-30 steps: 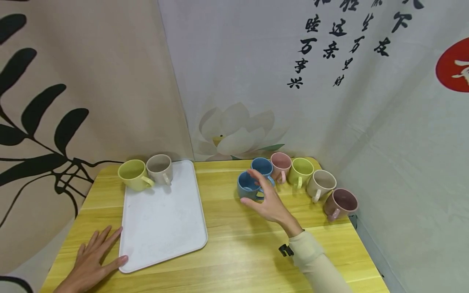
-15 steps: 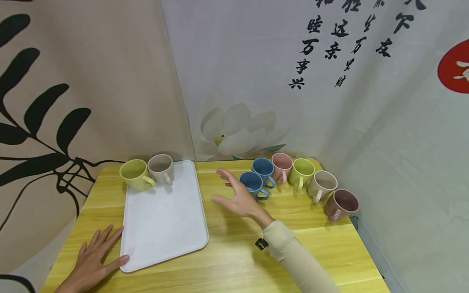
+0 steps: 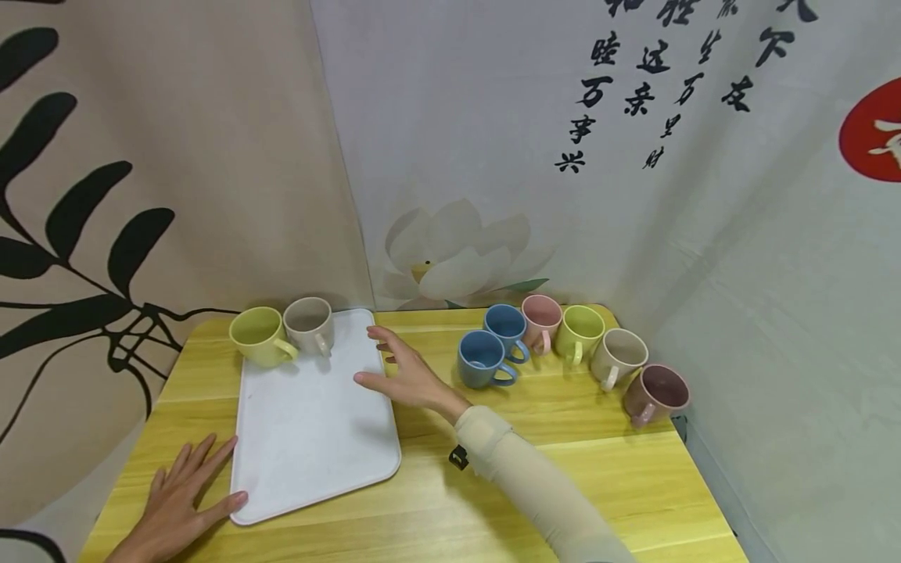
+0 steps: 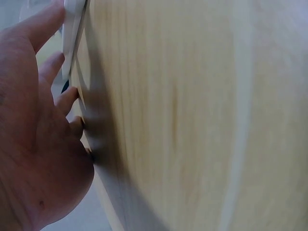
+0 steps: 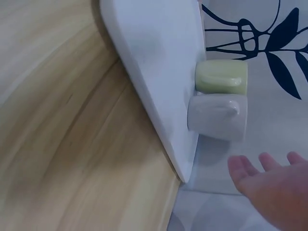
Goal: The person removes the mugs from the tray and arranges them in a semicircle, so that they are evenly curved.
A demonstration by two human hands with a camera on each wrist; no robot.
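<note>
My left hand [image 3: 181, 494] rests with spread fingers on the table, thumb and index fingertip at the left edge of a white tray [image 3: 317, 438]. Over the tray's right edge reaches my right hand [image 3: 411, 375], thumb and fingers apart and nothing between them. On the tray's far end a yellow-green mug [image 3: 259, 336] and a light grey mug [image 3: 308, 325] stand side by side. The right wrist view shows the grey mug [image 5: 217, 116] near the fingertips, apart from them. Just right of the right hand stands a blue mug [image 3: 482, 360].
A second blue mug [image 3: 505, 322], a pink mug [image 3: 541, 319], another yellow-green mug [image 3: 579, 332], a cream mug [image 3: 618, 356] and a dusty-purple mug [image 3: 656, 392] line the back right of the wooden table [image 3: 450, 500]. A printed cloth [image 3: 479, 156] hangs behind.
My right hand has moved left, from over the front blue mug to over the tray's right edge, holding nothing. The blue mug stays in place. My left hand stays at the tray.
</note>
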